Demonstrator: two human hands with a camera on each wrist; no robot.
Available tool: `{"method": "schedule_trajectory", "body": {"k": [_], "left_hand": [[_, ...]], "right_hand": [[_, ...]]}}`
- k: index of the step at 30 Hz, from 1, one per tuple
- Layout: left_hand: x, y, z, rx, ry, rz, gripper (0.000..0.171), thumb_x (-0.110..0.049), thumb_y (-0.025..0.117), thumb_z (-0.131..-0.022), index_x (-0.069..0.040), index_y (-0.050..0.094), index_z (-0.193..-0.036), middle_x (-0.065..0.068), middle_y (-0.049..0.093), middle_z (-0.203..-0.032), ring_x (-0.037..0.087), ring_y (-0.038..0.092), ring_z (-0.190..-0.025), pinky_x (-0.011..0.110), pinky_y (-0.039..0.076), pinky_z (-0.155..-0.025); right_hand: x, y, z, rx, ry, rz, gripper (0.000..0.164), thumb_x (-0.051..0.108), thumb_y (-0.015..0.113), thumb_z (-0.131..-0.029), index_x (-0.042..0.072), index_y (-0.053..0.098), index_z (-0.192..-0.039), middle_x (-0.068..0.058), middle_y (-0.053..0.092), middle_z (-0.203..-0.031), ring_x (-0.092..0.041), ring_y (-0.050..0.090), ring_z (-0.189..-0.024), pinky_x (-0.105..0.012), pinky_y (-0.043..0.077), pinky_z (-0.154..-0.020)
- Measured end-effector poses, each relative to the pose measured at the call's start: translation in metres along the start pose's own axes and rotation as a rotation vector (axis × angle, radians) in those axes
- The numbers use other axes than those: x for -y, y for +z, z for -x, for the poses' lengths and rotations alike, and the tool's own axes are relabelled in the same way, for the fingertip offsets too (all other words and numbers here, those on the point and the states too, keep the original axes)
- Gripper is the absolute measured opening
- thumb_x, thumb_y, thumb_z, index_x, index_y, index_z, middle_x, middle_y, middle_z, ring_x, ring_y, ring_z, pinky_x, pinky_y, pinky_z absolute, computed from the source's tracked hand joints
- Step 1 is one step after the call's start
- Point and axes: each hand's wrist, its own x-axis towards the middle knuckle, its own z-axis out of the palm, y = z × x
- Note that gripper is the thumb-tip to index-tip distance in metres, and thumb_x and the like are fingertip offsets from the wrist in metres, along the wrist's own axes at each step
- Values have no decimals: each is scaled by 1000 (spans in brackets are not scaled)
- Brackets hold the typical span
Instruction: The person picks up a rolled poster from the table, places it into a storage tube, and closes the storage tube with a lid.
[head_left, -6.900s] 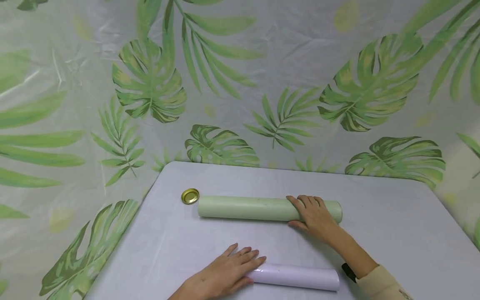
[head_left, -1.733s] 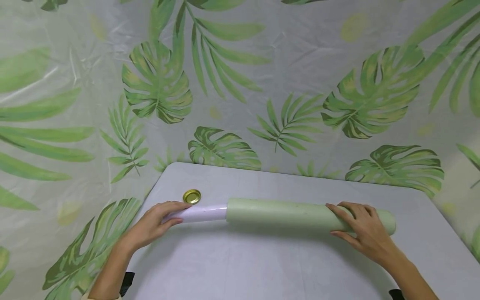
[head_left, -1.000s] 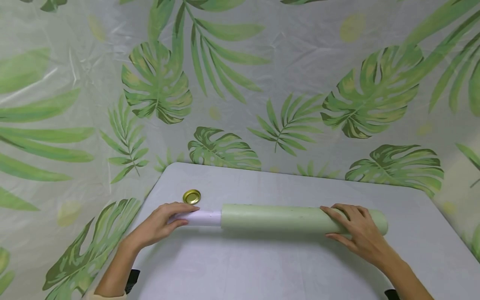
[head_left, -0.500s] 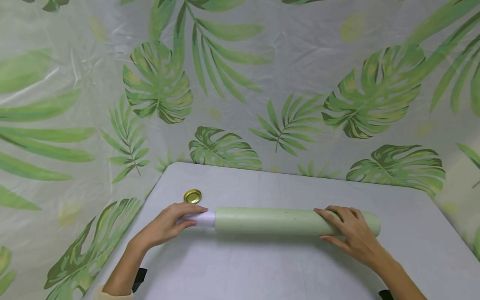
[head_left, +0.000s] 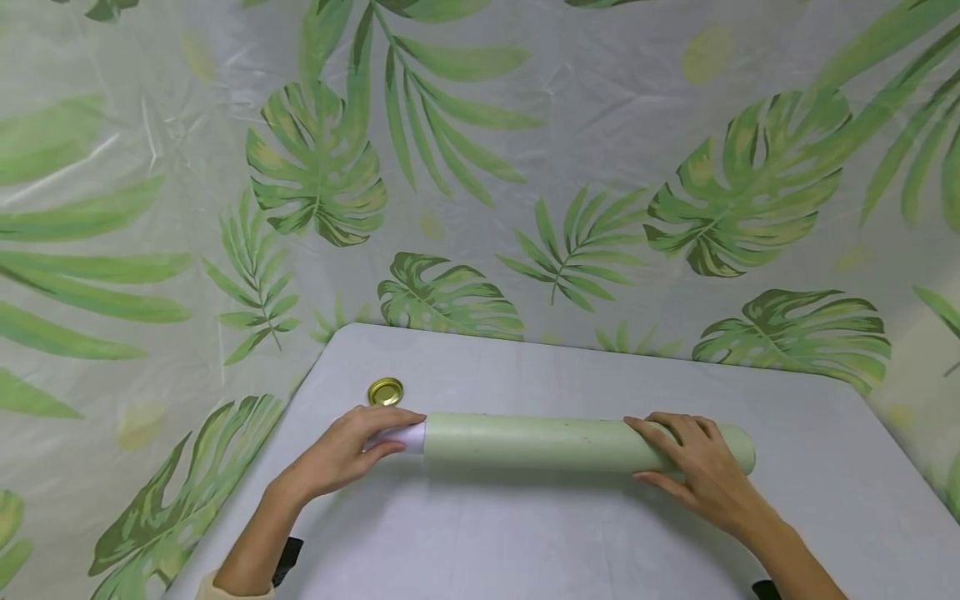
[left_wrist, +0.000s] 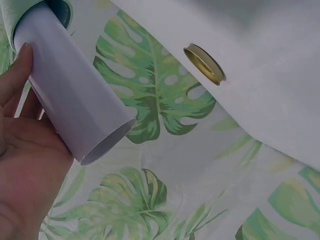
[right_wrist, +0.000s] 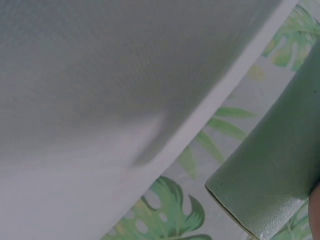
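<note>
My left hand [head_left: 347, 450] grips a pale lavender tube [head_left: 407, 438] near its left end, thumb below and fingers along the top. In the left wrist view that hollow tube [left_wrist: 75, 90] shows its open near end, while its far part runs inside a wider, light green tube [head_left: 532, 442]. Only a short length of lavender sticks out from the green tube's left end. Toward the right end of the green tube, my right hand [head_left: 693, 467] holds it from above with the thumb underneath. Both tubes lie level above the table, casting a shadow on it.
A round gold jar lid [head_left: 386, 392] lies on the white table [head_left: 480, 533], just behind the left fingers. The table's back edge meets a leaf-patterned sheet [head_left: 465, 208] that hangs behind and along the left side.
Earlier the tubes lay apart on the table. Since then both were lifted and joined; over the last second the lavender tube has slid deeper into the green one, the hands coming closer together.
</note>
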Motion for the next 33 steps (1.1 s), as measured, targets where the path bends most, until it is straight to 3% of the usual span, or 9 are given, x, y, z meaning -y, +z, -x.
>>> {"method": "schedule_trajectory", "body": {"k": [4, 8, 11, 17, 21, 23, 26, 30, 33], "left_hand": [[0, 0, 1, -1, 11, 9, 46, -2, 81, -85, -10, 72, -129, 1, 75, -126, 20, 71, -115, 44, 57, -94], [-2, 0, 3, 2, 13, 4, 45, -2, 81, -86, -10, 71, -129, 1, 75, -127, 20, 71, -115, 43, 57, -94], [-5, 0, 4, -9, 10, -55, 45, -5, 80, -88, -11, 69, -131, 2, 73, -131, 21, 69, -119, 46, 53, -98], [-10, -2, 5, -82, -6, -148, 56, -9, 82, -87, -12, 64, -140, 10, 63, -145, 31, 58, -135, 65, 35, -111], [-7, -10, 8, -156, -62, -160, 55, -13, 77, -93, -17, 60, -145, 10, 59, -150, 33, 55, -138, 72, 26, -115], [-1, -16, 13, -197, -121, -131, 50, -15, 72, -98, -17, 59, -146, 11, 58, -151, 34, 55, -138, 72, 25, -115], [11, -26, 24, -220, -255, -3, 49, -19, 64, -104, -19, 53, -152, 13, 59, -149, 36, 56, -135, 67, 35, -110], [26, -32, 39, -155, -403, 194, 61, -27, 58, -108, -28, 32, -163, 12, 60, -148, 37, 58, -134, 59, 48, -102], [33, -31, 46, -103, -415, 278, 67, -27, 58, -108, -31, 24, -165, 13, 61, -146, 35, 59, -135, 47, 52, -104]], "right_hand": [[0, 0, 0, -10, -3, 1, 76, 53, 79, -83, 26, 57, -150, -9, 64, -129, -27, 59, -120, -54, 41, -99], [2, 1, -2, -71, -32, 17, 69, 66, 60, -94, 23, 58, -149, -10, 65, -125, -29, 61, -115, -56, 43, -94], [3, 2, -4, -136, -58, 41, 70, 70, 47, -99, 21, 60, -147, -12, 66, -122, -32, 63, -109, -57, 44, -89], [5, 0, -7, -191, -75, 57, 70, 70, 44, -100, 19, 62, -145, -12, 66, -120, -32, 63, -105, -56, 44, -88], [4, 0, -7, -210, -78, 56, 69, 69, 46, -100, 18, 63, -144, -13, 66, -120, -33, 63, -105, -57, 43, -88], [3, 0, -7, -212, -76, 56, 69, 69, 46, -100, 18, 63, -144, -14, 66, -120, -33, 63, -105, -57, 43, -89], [3, 0, -4, -210, -64, 55, 69, 69, 45, -101, 18, 63, -144, -14, 66, -120, -33, 62, -105, -57, 42, -89], [1, -1, 0, -208, -49, 59, 70, 70, 43, -101, 18, 62, -144, -13, 66, -120, -33, 62, -106, -56, 41, -90], [-1, -2, 2, -212, -44, 64, 70, 71, 43, -100, 19, 62, -144, -14, 66, -120, -33, 62, -107, -56, 42, -90]]}}
